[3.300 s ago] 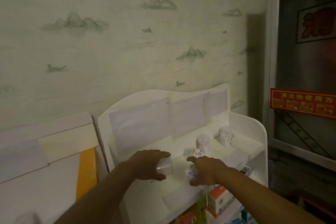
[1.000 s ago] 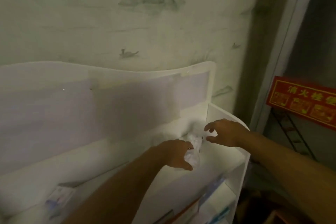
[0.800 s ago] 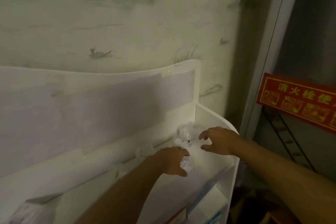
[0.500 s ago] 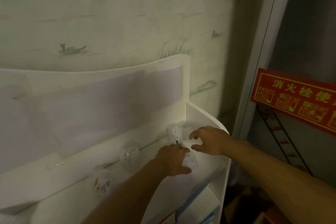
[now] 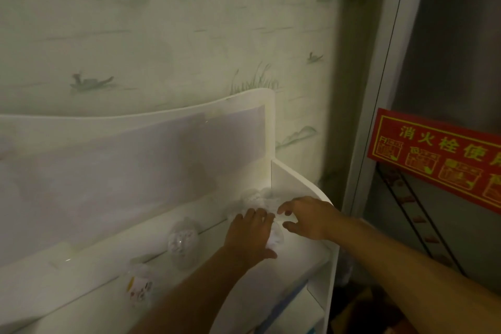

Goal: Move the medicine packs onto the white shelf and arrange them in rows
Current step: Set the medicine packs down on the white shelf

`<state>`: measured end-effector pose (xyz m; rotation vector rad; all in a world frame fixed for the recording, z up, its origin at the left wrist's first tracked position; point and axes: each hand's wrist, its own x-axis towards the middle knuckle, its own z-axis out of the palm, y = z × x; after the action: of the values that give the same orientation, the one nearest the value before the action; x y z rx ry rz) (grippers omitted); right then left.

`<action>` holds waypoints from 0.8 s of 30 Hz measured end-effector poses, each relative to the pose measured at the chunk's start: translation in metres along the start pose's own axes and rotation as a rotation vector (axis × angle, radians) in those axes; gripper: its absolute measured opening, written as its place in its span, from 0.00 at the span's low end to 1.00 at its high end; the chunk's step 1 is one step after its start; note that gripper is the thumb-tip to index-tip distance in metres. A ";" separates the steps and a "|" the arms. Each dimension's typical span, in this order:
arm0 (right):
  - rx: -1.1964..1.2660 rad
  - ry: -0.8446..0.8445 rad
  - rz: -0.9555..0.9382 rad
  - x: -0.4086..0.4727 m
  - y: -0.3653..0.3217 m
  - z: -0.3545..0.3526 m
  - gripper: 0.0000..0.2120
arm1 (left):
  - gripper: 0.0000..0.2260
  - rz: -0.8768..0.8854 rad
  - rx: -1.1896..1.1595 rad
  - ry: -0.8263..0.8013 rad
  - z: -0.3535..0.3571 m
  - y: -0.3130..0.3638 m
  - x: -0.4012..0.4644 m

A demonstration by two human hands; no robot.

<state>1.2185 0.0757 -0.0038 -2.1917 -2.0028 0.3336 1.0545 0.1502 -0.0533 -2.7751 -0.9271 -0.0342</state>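
- My left hand (image 5: 250,233) gripped a clear medicine pack (image 5: 275,236) on the white shelf (image 5: 298,255); my right hand (image 5: 306,218) hovered open at its three o'clock.
- Placing step, I judged; next, line it up with the packs at nine o'clock (image 5: 183,241).
- Side wall (image 5: 287,179) close at one o'clock; room lay leftward.

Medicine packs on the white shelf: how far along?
Done: three clear packs line the white shelf back ledge. In hand: left hand holds a pack near the right end; right hand hovers open beside it. Left: setting it down. Packs elsewhere aren't visible.
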 end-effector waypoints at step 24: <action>-0.101 0.012 -0.403 0.038 -0.210 -0.066 0.21 | 0.18 -0.336 -0.044 -0.125 -0.149 -0.172 -0.200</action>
<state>1.0374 0.1360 0.1124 -1.7699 -2.4309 0.1680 0.7989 0.1342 0.1082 -2.6517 -1.4316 0.0680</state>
